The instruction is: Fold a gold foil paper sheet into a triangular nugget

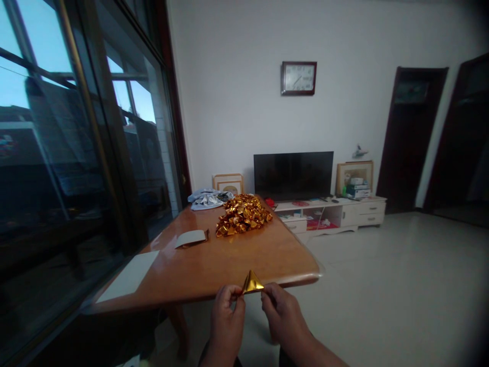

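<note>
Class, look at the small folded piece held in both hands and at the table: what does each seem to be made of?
Folded piece: probably gold metallic foil paper; it shines and holds sharp creases, like the pile behind. Table: apparently varnished wood; orange-brown with glossy reflections.

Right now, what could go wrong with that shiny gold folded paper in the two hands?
The small gold foil folded piece is pinched only at its lower corners by the left hand and right hand, past the edge of the wooden table, so it might drop to the floor. Squeezing could crush its point. The heap of gold foil pieces might slide if the table is bumped.
</note>
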Demonstrator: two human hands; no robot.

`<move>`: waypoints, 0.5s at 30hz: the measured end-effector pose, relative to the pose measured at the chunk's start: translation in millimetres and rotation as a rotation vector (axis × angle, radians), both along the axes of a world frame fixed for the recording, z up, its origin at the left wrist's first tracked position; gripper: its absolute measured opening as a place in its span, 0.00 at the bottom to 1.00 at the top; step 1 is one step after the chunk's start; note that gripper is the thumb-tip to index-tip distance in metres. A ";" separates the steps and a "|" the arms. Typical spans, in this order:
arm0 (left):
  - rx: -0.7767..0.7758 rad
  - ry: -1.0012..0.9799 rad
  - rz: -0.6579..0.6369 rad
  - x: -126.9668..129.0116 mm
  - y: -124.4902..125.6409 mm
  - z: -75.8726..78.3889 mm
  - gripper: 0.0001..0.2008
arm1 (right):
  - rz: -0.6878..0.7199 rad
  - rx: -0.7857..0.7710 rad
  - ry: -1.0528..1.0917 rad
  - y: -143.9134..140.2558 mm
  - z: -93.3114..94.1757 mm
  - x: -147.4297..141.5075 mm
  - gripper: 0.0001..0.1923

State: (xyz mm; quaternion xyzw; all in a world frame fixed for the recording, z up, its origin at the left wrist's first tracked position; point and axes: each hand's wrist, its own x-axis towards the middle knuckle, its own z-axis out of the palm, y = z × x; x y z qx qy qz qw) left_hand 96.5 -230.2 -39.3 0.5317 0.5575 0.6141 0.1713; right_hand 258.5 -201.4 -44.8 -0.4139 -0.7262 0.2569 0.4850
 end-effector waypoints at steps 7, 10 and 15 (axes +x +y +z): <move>-0.089 -0.263 -0.087 0.9 0.5 6.7 0.07 | 0.023 -0.016 0.067 -3.0 4.5 -0.1 0.13; -0.156 -0.423 -0.141 -3.2 1.2 5.3 0.08 | 0.061 -0.078 0.148 -4.2 7.5 1.7 0.17; -0.328 -0.760 -0.192 -9.9 3.0 1.0 0.07 | 0.077 -0.182 0.276 -2.3 8.3 5.5 0.21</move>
